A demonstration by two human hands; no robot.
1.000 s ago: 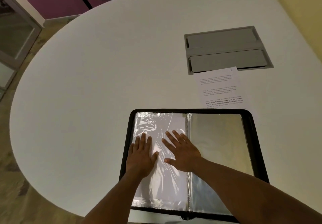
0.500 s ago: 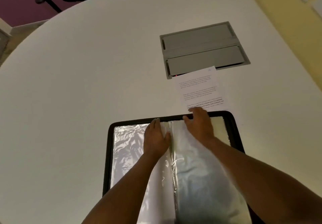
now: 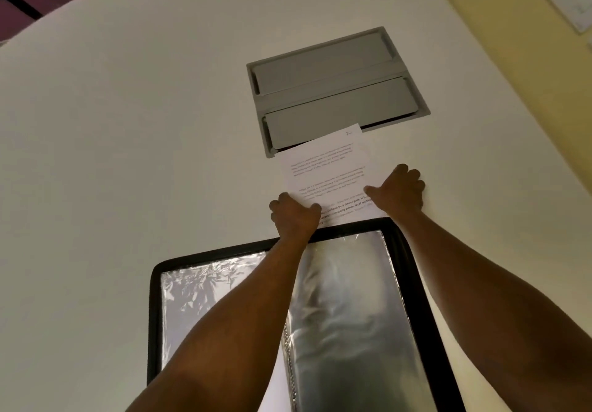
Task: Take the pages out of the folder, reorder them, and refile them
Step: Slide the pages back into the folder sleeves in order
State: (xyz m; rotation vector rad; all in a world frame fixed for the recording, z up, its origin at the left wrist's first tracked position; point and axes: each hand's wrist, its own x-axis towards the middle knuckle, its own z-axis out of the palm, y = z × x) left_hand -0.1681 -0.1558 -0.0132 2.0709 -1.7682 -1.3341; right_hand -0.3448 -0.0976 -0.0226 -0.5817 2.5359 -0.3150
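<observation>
Loose page (image 3: 326,168), on desk (image 3: 128,155) beyond folder (image 3: 413,283); left hand (image 3: 296,216) and right hand (image 3: 398,190), each grip curled onto its near corners; risk: creasing, or sliding into grey hatch (image 3: 333,91).

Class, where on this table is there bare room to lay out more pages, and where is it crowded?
Free: the wide table left of the folder, page and grey hatch; a narrower strip right of them. Crowded: just beyond the folder, where both hands, left and right, grip the page overlapping the hatch.
</observation>
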